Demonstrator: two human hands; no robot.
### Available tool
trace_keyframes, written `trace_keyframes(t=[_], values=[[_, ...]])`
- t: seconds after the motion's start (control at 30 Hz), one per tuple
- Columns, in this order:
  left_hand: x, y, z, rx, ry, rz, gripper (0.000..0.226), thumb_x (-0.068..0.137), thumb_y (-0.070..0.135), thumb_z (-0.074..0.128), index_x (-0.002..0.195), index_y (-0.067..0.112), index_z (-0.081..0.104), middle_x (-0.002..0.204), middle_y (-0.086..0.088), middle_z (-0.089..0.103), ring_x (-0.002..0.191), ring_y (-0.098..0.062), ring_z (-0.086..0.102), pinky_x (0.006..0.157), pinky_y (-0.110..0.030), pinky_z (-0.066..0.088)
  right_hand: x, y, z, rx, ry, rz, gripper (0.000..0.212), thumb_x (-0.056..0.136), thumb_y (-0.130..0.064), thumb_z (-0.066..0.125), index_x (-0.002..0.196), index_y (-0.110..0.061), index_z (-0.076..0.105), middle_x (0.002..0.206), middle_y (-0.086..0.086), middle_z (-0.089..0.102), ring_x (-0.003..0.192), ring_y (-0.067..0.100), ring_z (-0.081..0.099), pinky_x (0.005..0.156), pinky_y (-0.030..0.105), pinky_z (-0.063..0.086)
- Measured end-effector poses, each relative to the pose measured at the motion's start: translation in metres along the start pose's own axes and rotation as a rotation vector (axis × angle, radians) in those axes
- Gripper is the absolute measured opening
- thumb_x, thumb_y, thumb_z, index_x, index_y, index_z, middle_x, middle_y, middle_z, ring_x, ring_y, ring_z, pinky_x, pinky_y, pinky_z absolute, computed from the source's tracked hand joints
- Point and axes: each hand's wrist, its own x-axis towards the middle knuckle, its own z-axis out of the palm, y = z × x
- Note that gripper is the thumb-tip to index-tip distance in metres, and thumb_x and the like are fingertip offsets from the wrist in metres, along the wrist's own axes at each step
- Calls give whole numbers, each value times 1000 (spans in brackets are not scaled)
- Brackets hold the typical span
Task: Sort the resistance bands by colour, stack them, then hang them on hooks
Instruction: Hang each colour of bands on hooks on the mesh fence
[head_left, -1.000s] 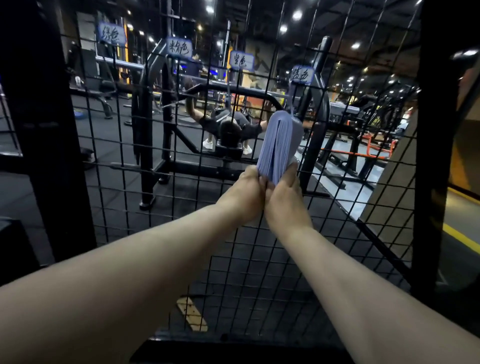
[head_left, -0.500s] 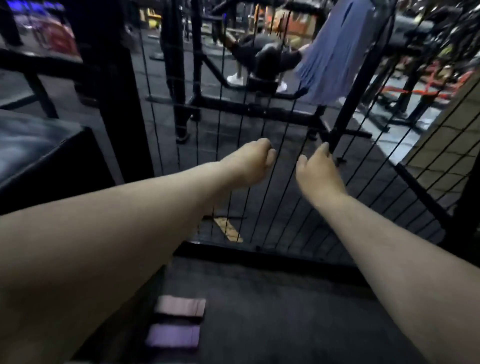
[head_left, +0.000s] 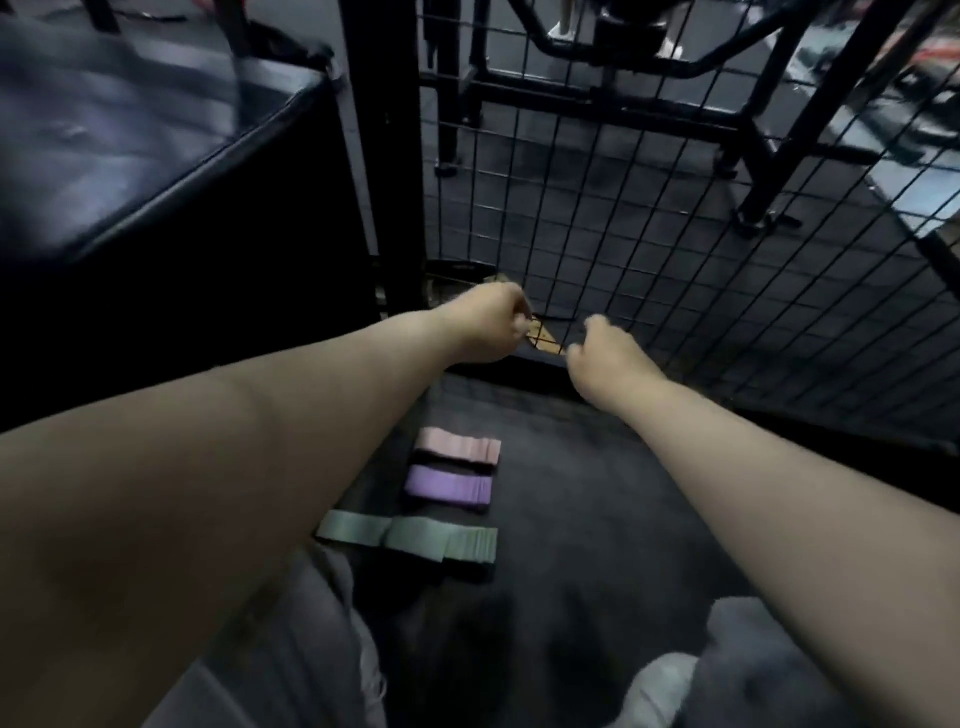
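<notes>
1. Your left hand (head_left: 483, 330) and right hand (head_left: 610, 364) hang side by side, a gap between them, in front of the foot of the wire mesh panel (head_left: 649, 208). The fingers of both are loosely curled, with nothing in them.
2. The resistance bands lie on the dark floor (head_left: 597, 519) below your forearms, in three folded stacks set in a column. The pink stack (head_left: 460, 446) is nearest the mesh, the purple stack (head_left: 449, 486) is just beside it, and the green stack (head_left: 415, 538) is nearest you (its left end spreads out longer).
3. A black padded block (head_left: 130, 130) fills the left, beside a black upright post (head_left: 384, 156).
4. Beyond the mesh you see dark gym flooring and a black machine frame (head_left: 675, 98).
5. Your grey trouser knees (head_left: 311, 649) sit at the bottom edge.
</notes>
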Motion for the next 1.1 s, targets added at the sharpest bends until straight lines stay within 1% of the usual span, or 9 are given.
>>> trace_keyframes(t=[0.1,0.17,0.27,0.43,0.57,0.67,0.8,0.9,1.1], values=[[-24,-24,4,30,-79,-50,28,95,15,49,117,9,67,115,-10,68,108,-26,63,83,-20,44,-12,-3,42,-3,-109,-30,37,101,-25,41,133,-8,45,131,16,53,112,34,56,81,36,47],[-34,-44,7,32,-125,-104,27,95,15,51,115,9,68,112,-10,70,106,-25,64,84,-24,47,-15,-6,68,-17,-178,-23,34,99,-22,46,130,-10,50,131,17,55,112,34,58,85,35,50],[-39,-74,14,83,-194,-172,28,95,16,52,114,7,70,110,-10,71,103,-23,65,75,-21,42,-17,-11,105,-51,-262,-6,38,96,-21,48,132,-11,52,137,17,54,122,33,55,97,34,47],[-26,-123,48,121,-319,-282,14,95,15,52,100,10,64,101,-9,66,89,-17,59,62,-20,42,-2,-12,158,-36,-399,-47,26,93,-18,48,115,-9,60,127,17,59,112,32,60,88,33,48],[-11,-160,88,103,-383,-398,26,92,15,59,114,6,68,115,-11,69,106,-26,65,88,-30,51,27,-15,197,-37,-486,-18,41,92,-12,52,132,-3,53,137,20,55,119,31,58,93,31,47],[-2,-188,121,96,-444,-500,29,88,13,63,116,8,67,117,-10,67,108,-29,64,89,-33,52,48,-8,224,-22,-530,50,58,93,-10,49,149,-3,35,154,20,36,138,30,42,107,31,38],[14,-215,161,47,-454,-569,32,90,14,62,121,8,61,116,-9,63,112,-27,61,87,-24,44,70,14,258,87,-517,157,42,88,-16,49,128,-8,57,132,18,56,115,34,59,92,33,50],[26,-228,185,84,-419,-569,49,85,16,67,132,13,53,133,-12,51,113,-31,60,97,-33,49,84,28,280,157,-513,251,40,87,-23,51,125,-9,57,130,18,55,114,36,58,96,38,49],[50,-251,218,208,-334,-533,58,84,15,69,136,22,46,145,-2,38,132,-30,39,108,-38,35,112,38,308,260,-434,350,49,94,-31,58,135,-6,47,137,22,48,123,39,52,103,41,45]])
